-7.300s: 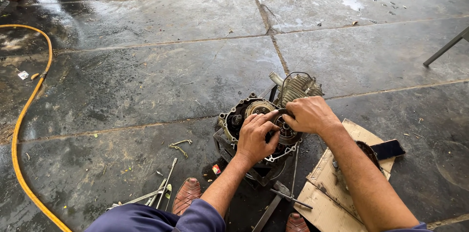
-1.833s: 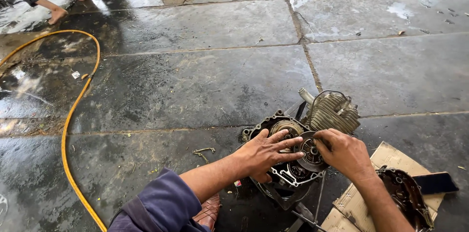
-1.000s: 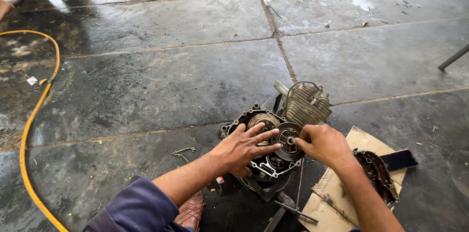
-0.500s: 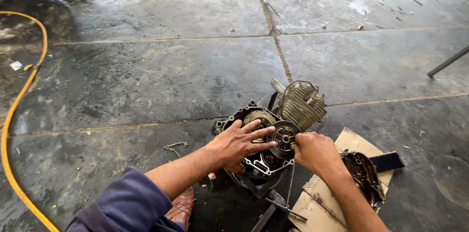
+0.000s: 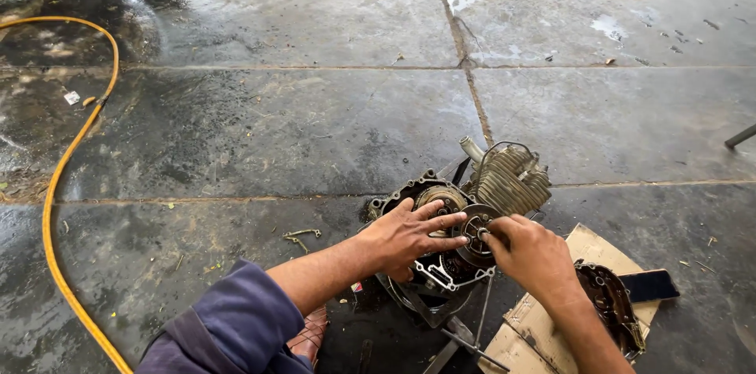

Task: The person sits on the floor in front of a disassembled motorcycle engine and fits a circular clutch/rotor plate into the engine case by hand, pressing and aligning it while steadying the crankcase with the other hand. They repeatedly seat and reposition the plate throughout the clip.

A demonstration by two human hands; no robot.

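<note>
My left arm wears a dusky blue-purple sleeve (image 5: 228, 327), pushed up in thick bunched folds so the forearm is bare from there down. The cloth looks soft and heavy, with a darker seam line running across the folds. My right arm shows no sleeve at all. Both hands, left (image 5: 409, 234) and right (image 5: 535, 257), are bare: no gloves, rings or watch.

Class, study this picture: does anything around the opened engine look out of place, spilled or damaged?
Yes. The stone floor is wet in patches, and small metal parts lie loose on it, apart from the engine. A removed dark cover rests on torn cardboard.
</note>
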